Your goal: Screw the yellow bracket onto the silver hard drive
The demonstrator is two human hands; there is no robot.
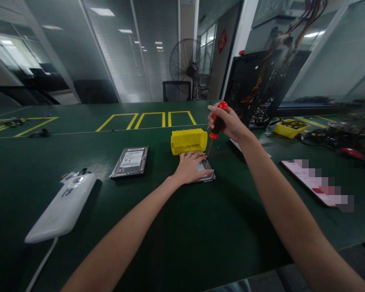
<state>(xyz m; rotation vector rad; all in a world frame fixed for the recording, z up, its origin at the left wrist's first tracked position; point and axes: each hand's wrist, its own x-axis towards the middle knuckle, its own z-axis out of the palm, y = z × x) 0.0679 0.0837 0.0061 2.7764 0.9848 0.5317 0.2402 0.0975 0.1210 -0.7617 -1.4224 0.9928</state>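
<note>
Firstly, on the green counter [185,247], a white rounded device [62,211], marked in black, is laid at the far left, a white cable [43,263] being led from its near end. To its right, a bare hard drive [130,162] is laid flat, label upward. At centre, a yellow bin [188,142] is placed just beyond the left hand [190,167], which is spread flat, fingers extended, upon a second hard drive [206,166]; that drive is covered in large part. Next, a red-and-black screwdriver [219,121] is grasped by its handle in the right hand [229,123], above the second hard drive; its shaft is directed down at the drive's far side, though whether contact is made cannot be told. Behind the right forearm [267,174], a flat item [236,147] is partly hidden. Farther back, a black computer case [243,77] is stood upright. At right, a yellow tray [287,129] is set; nearer, a pink phone [304,178] is laid, partly pixelated.
</note>
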